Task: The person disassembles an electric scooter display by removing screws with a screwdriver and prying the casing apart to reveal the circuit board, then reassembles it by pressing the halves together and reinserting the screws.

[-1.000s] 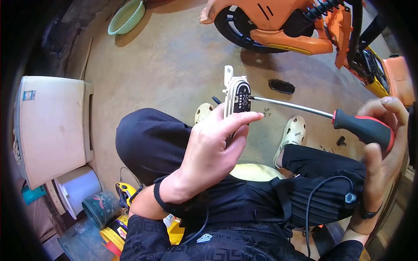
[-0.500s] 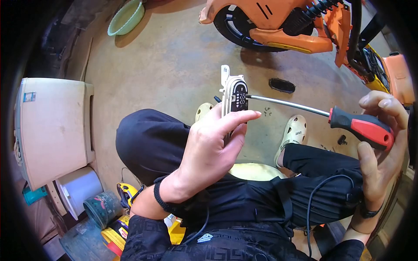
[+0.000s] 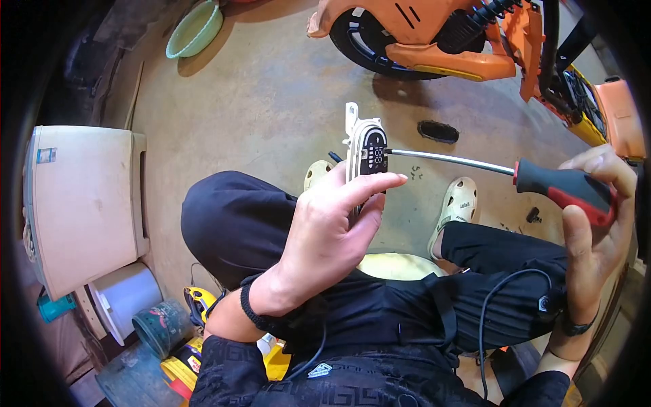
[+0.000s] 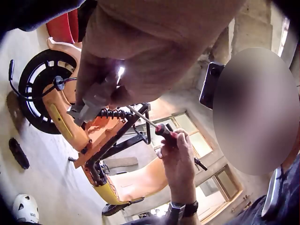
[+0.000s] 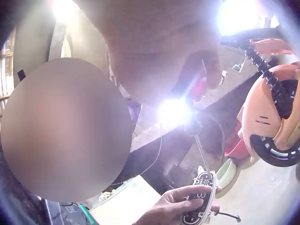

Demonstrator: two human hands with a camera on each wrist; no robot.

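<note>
My left hand (image 3: 329, 224) grips a white-framed instrument panel (image 3: 375, 141) with a black face and digit-shaped markings, held upright above my knees. A mounting tab sticks up at its top, and a short dark cable end pokes out behind. My right hand (image 3: 602, 252) holds a screwdriver (image 3: 557, 186) by its black and red handle, between the thumb and bent fingers. Its long steel shaft runs leftward, and the tip meets the panel's right edge. From the right wrist view, the shaft comes down onto the panel (image 5: 206, 180), with left fingers across its face.
Beyond my feet stands an orange scooter (image 3: 451, 62). A black oval part (image 3: 438, 131) and several small loose pieces (image 3: 416, 173) lie on the floor. To the left are a white cabinet (image 3: 88, 197), a white bucket (image 3: 125, 298) and dark tubs; a pale green basin (image 3: 195, 30) sits farther back.
The screwdriver has turned about its own axis, its red patch swinging into sight and then toward the underside. My right fingers shifted on the handle; the left hand and panel moved only slightly left.
</note>
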